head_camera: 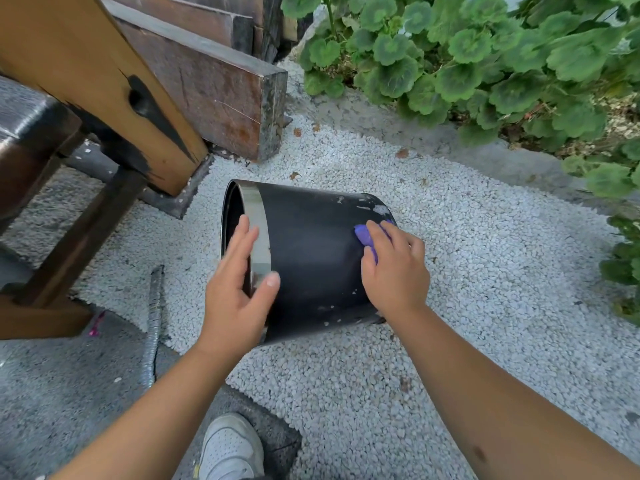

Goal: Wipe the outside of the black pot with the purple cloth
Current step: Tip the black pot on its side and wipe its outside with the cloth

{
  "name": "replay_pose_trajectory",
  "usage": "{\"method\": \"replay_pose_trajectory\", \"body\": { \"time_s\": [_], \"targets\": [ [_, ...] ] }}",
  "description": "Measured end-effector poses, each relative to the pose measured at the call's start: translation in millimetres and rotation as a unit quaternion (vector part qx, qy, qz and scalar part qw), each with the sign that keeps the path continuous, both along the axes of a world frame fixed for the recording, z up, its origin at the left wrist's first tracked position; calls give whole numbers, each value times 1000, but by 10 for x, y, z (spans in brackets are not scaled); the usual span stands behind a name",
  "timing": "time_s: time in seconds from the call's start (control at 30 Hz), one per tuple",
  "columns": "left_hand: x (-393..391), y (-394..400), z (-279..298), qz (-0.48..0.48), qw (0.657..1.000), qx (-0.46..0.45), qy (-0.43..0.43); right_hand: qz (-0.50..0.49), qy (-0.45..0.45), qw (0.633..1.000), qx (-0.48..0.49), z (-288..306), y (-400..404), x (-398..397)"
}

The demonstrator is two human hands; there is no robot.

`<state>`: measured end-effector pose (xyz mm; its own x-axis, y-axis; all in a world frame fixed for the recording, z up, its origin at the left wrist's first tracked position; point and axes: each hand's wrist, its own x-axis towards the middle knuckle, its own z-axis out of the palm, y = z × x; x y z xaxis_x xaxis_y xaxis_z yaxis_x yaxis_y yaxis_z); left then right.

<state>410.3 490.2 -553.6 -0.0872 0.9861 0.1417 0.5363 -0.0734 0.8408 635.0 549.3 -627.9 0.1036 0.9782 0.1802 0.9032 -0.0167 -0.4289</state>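
Note:
The black pot [311,251] lies on its side on white gravel, its open mouth and shiny metal rim band facing left. White specks mark its base end at the right. My left hand [239,292] grips the rim, fingers over the band and thumb on the black wall. Pressed against the pot's wall near the base is the purple cloth [364,235], bunched under my right hand [394,268], which covers most of it.
A wooden bench leg [114,95] and dark timber beams [214,81] stand at the left and back. Green leafy plants [485,57] fill the right rear. A metal rod [152,323] lies on the concrete at left. My white shoe [230,448] is below.

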Motion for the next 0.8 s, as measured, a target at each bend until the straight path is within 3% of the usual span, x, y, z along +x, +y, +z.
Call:
{"method": "replay_pose_trajectory", "body": {
  "time_s": [0.07, 0.13, 0.3, 0.5, 0.63, 0.73, 0.8],
  "targets": [
    [-66, -170, -59, -108, 994, -24, 14, -5, 27, 1000, 6, -34, 12, 19],
    [-81, -274, -132, -146, 989, -11, 38, 0, 54, 999, -8, -47, 27, 41],
    [60, -176, -107, -102, 994, -24, 7, 61, 91, 994, -4, 99, 37, -62],
    [295, 62, 60, -88, 995, -36, 13, 13, 324, 946, 3, 697, 229, -414],
    [422, 227, 257, -62, 998, -16, 3, 133, 241, 958, 79, 972, 121, -726],
    [415, 255, 359, -51, 986, -101, -122, 147, 212, 965, 41, 975, 159, -789],
    [359, 184, 388, -85, 980, -130, -122, 170, 173, 970, -11, 902, 227, -747]
  ]
}}
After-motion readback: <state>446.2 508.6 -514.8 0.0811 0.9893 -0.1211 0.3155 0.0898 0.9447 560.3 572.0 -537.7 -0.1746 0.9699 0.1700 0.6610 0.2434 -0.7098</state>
